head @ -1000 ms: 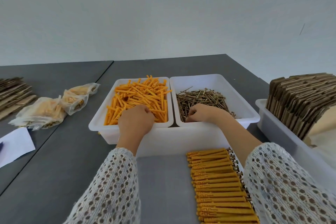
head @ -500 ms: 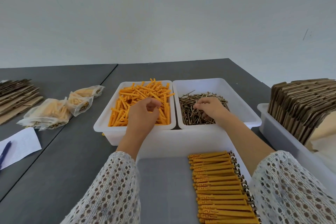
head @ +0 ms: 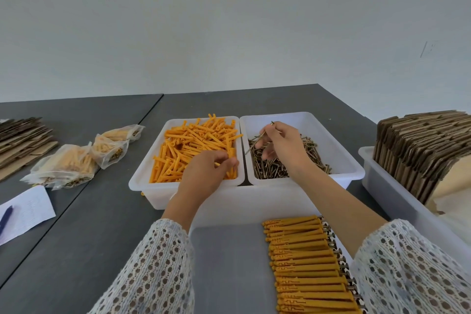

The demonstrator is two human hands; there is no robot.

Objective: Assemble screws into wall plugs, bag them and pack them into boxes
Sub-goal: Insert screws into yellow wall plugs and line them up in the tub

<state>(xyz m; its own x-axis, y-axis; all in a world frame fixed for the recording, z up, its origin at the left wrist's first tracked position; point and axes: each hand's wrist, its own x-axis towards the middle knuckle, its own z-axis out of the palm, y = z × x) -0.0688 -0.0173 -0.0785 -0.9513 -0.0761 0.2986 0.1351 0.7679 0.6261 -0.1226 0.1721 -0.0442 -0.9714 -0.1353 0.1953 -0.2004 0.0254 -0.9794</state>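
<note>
Here the right hand [head: 283, 145] pinches a thin, stiff screw [head: 262, 135] at mid-shaft; the left hand [head: 211, 171] grips light, rigid plugs [head: 230, 160].

a small packing workshop: grey tables [head: 76, 224] against a bare wall, white bins of orange plugs [head: 193, 145] and screws [head: 288, 163], filled bags [head: 68, 163], and flat cartons [head: 420, 150] stacked in a tub.

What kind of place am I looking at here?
Probably a small hand-packing workstation: tubs of orange wall plugs and screws, filled bags, and flat cardboard boxes on a grey table.
</note>
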